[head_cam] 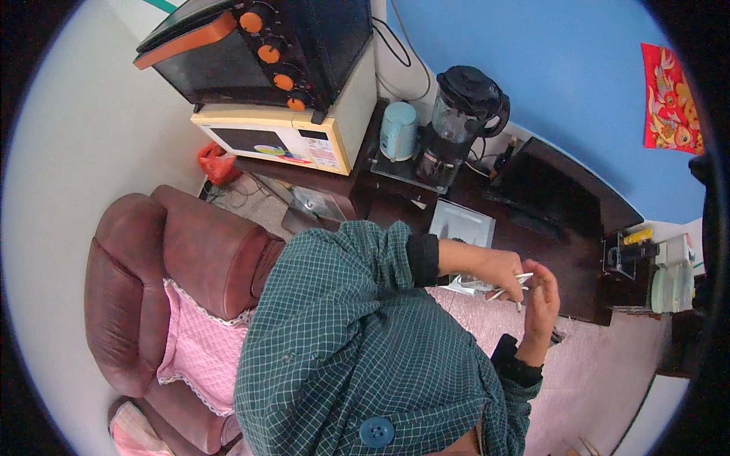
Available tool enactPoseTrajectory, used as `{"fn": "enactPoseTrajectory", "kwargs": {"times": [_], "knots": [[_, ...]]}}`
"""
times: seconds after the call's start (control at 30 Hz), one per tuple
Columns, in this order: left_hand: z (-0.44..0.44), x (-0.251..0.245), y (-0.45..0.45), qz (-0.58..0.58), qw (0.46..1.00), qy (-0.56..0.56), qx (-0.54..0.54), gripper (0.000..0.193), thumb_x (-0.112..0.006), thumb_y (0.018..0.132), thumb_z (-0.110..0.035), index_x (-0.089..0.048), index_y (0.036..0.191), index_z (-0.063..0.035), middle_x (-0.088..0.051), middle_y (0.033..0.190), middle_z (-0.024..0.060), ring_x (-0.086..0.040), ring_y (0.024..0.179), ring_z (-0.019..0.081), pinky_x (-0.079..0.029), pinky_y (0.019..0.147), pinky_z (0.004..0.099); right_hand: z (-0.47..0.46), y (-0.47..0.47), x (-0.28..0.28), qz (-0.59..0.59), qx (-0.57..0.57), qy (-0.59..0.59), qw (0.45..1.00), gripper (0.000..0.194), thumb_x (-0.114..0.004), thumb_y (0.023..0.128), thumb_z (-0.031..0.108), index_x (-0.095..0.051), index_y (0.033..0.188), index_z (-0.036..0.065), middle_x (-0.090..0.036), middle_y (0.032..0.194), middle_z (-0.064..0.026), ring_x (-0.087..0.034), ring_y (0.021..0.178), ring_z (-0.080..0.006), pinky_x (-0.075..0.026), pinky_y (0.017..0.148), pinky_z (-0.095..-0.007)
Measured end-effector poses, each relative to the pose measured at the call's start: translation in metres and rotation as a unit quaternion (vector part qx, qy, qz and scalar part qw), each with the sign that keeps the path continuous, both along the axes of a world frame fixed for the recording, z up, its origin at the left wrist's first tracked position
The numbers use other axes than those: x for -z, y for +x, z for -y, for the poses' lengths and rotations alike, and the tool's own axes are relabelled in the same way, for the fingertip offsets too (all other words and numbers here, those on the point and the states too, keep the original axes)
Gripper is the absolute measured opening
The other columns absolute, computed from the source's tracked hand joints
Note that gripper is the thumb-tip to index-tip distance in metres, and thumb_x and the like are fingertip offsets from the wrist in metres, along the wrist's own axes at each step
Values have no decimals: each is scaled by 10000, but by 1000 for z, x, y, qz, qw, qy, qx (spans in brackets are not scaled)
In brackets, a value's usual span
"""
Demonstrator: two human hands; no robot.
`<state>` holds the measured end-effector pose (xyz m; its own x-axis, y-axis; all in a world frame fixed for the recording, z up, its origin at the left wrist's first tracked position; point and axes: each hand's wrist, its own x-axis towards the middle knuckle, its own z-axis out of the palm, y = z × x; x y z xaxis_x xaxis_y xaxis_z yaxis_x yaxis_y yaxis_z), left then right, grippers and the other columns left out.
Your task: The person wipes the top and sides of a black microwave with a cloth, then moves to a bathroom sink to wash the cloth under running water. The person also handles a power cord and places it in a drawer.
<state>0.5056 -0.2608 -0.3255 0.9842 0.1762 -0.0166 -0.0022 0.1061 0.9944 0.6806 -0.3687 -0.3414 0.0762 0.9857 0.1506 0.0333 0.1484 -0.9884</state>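
My left hand point(506, 278) reaches in from the left, its fingers closed around thin white strips or sticks point(498, 294) whose exact kind I cannot tell. Facing it from the right is my right hand point(542, 305), fingers raised and slightly curved, close to the ends of the white pieces; whether it touches them is unclear. Below my left wrist lies a shiny silvery item point(463, 285), partly hidden by the arm. A pale rectangular tray or lid point(463, 221) rests on the dark wooden desk point(516, 245) beyond my left forearm.
A blender point(467, 105) and a light blue kettle point(398, 131) stand at the wall. A black toaster oven point(211, 68) sits on a microwave point(256, 142). A dark monitor point(550, 182) is on the desk; a brown leather armchair point(199, 251) stands left, and green-lidded containers point(673, 290) are right.
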Motion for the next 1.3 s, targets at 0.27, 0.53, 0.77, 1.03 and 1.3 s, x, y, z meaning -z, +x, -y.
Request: {"fn": "enactPoseTrajectory", "kwargs": {"times": [0.27, 0.53, 0.77, 1.03, 1.3], "knots": [[10, 4, -14, -46, 991, -123, 8, 235, -632, 762, -207, -624, 647, -2, -602, 578, 74, -567, 492, 136, -432, 455, 270, 2, -14, 17, -1, -22, -132, 991, 271, -577, 742, 1, -553, 1011, 0, -577, 937, -37, -537, 867, -107, -424, 771, -245], [11, 26, -26, -9, 991, 9, -132, 146, -631, 778, -161, -642, 786, -15, -632, 685, 38, -575, 656, 84, -449, 607, 238, 1, -22, 23, -83, 10, -140, 987, 122, -613, 794, 26, -551, 899, 33, -589, 822, -18, -544, 710, -87, -426, 644, -217], [20, 51, -22, 39, 911, 209, -354, 201, -652, 736, -197, -607, 800, -11, -606, 682, 133, -598, 635, 208, -448, 569, 322, 6, -22, 18, -131, -5, -150, 980, 128, -582, 808, 12, -538, 928, 11, -596, 829, -65, -583, 736, -145, -465, 679, -262], [24, 55, -15, 78, 804, 306, -504, 166, -645, 764, -166, -598, 864, -42, -609, 700, 133, -606, 621, 258, -462, 557, 344, 13, -34, 24, -45, -11, -86, 995, 237, -553, 849, 73, -537, 1071, -11, -615, 903, -76, -587, 840, -156, -436, 821, -292], [42, 47, -19, 77, 875, 135, -458, 197, -673, 758, -190, -633, 903, -62, -651, 779, 73, -616, 685, 153, -472, 624, 290, 26, -27, 21, 77, 32, -39, 996, 325, -543, 869, 149, -488, 1152, 1, -565, 1084, -108, -541, 1010, -184, -416, 873, -309]]}}
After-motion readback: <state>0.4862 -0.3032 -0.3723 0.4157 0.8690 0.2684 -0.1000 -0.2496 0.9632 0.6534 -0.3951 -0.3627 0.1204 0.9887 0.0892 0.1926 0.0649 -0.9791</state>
